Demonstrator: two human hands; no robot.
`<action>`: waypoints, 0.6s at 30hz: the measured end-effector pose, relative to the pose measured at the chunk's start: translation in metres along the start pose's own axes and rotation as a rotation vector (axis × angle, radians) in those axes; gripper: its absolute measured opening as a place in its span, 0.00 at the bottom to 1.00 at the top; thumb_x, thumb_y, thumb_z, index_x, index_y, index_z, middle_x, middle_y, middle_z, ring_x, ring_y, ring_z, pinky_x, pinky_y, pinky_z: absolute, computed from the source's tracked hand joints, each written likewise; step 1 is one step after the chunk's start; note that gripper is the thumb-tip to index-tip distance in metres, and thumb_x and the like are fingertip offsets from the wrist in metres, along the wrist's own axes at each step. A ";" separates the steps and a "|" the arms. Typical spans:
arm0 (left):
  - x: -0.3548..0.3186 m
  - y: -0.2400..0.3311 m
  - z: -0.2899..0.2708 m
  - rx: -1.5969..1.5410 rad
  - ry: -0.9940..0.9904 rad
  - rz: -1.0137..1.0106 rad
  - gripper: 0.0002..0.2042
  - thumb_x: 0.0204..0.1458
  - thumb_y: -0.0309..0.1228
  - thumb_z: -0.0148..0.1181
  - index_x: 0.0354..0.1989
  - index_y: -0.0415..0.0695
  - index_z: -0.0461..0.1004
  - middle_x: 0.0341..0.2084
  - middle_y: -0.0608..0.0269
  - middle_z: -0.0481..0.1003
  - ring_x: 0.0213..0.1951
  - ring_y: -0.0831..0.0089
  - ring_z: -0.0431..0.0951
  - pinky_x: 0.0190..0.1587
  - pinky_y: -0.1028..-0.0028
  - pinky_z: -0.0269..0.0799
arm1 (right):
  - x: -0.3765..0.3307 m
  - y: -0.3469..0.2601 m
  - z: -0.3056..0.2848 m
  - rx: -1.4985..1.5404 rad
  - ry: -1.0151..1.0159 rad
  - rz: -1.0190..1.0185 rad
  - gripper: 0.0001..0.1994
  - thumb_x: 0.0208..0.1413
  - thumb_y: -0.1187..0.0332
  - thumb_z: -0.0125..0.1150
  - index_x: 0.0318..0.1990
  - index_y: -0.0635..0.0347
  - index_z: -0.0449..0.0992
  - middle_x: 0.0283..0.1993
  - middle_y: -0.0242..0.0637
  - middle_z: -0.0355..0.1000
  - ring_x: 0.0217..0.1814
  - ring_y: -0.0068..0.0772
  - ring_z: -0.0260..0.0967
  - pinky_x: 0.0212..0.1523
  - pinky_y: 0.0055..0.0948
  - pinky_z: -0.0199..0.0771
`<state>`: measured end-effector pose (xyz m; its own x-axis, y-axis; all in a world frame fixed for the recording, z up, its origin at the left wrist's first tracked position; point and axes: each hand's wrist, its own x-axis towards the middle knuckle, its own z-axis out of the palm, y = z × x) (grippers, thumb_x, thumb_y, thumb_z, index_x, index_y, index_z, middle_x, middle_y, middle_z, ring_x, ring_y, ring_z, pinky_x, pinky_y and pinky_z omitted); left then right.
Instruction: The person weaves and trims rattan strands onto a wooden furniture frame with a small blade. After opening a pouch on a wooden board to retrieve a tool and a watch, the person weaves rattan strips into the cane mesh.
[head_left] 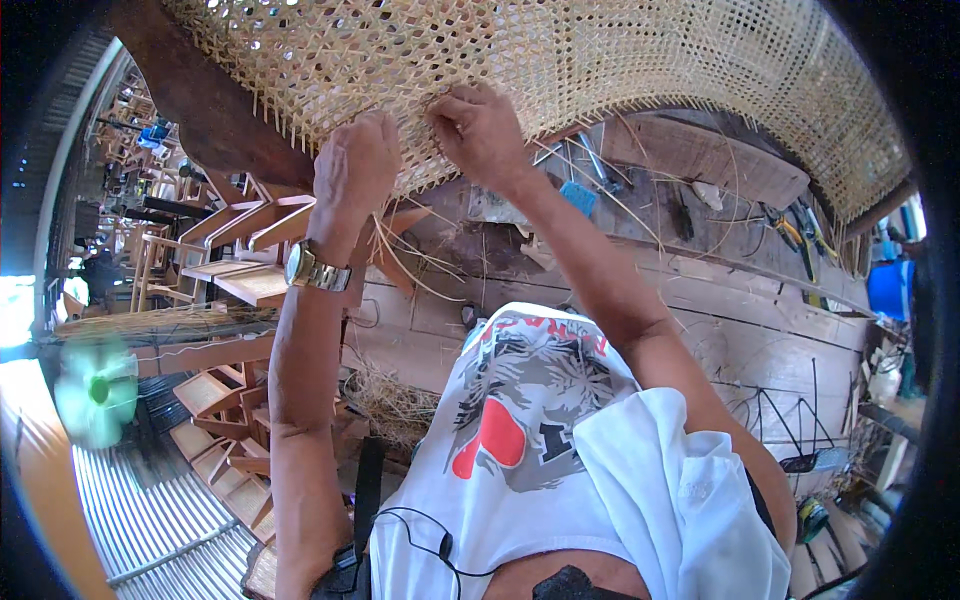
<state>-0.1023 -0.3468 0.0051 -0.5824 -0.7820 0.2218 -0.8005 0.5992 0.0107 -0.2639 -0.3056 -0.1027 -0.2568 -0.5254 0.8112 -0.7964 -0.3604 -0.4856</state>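
Note:
A woven cane panel (600, 65) with open holes stretches across the top of the view, set in a curved dark wooden frame (215, 110). Loose strand ends stick out along its near edge. My left hand (358, 160), a metal watch (315, 270) on its wrist, rests at that edge with its fingers curled closed; whatever they pinch is hidden. To its right, my right hand (478, 135) is closed in a pinch over the weave, seemingly on a thin cane strand. Long loose cane strands (395, 250) hang below the panel, near my left wrist.
Beneath the panel, a plank bench (700, 240) carries pliers (800, 235), a hammer (600, 165), a blue block (578, 197) and wood offcuts. Wooden chair frames (225, 400) are stacked at the left, by a spinning green fan (97, 392). Cane scraps (390, 400) lie in a heap.

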 end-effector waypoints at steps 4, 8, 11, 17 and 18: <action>-0.001 0.004 0.004 -0.024 0.007 -0.071 0.19 0.67 0.45 0.52 0.42 0.43 0.82 0.37 0.39 0.82 0.43 0.40 0.84 0.46 0.47 0.78 | -0.012 -0.022 0.010 -0.098 0.090 0.116 0.05 0.51 0.68 0.72 0.35 0.54 0.83 0.37 0.39 0.75 0.40 0.49 0.75 0.42 0.47 0.73; -0.002 0.005 0.005 0.093 0.004 -0.094 0.20 0.65 0.50 0.54 0.43 0.46 0.81 0.37 0.43 0.83 0.43 0.43 0.84 0.46 0.49 0.79 | -0.017 -0.026 0.021 -0.062 0.032 0.275 0.08 0.51 0.66 0.73 0.37 0.54 0.82 0.39 0.39 0.75 0.45 0.48 0.74 0.43 0.47 0.72; -0.011 -0.017 -0.023 0.146 0.042 -0.111 0.21 0.66 0.53 0.54 0.43 0.47 0.81 0.36 0.47 0.84 0.42 0.44 0.85 0.44 0.50 0.79 | -0.017 -0.026 0.015 0.064 -0.142 0.363 0.11 0.52 0.64 0.73 0.41 0.55 0.82 0.43 0.39 0.75 0.49 0.45 0.73 0.44 0.48 0.70; -0.041 -0.054 -0.132 0.087 0.087 -0.183 0.19 0.63 0.48 0.63 0.33 0.43 0.81 0.28 0.57 0.82 0.28 0.61 0.83 0.34 0.63 0.75 | 0.008 -0.044 -0.029 -0.169 0.058 0.040 0.27 0.50 0.58 0.78 0.58 0.54 0.77 0.58 0.40 0.73 0.56 0.35 0.73 0.44 0.39 0.76; -0.048 -0.048 -0.141 0.030 0.103 -0.055 0.18 0.63 0.47 0.64 0.32 0.43 0.80 0.26 0.56 0.81 0.27 0.62 0.82 0.32 0.64 0.73 | 0.015 -0.050 -0.030 0.092 -0.002 0.054 0.27 0.51 0.58 0.78 0.58 0.54 0.78 0.58 0.39 0.74 0.55 0.32 0.73 0.43 0.37 0.77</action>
<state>-0.0159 -0.3139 0.1313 -0.5211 -0.7909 0.3208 -0.8357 0.5492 -0.0037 -0.2449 -0.2724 -0.0564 -0.2971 -0.5473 0.7825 -0.7275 -0.4011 -0.5567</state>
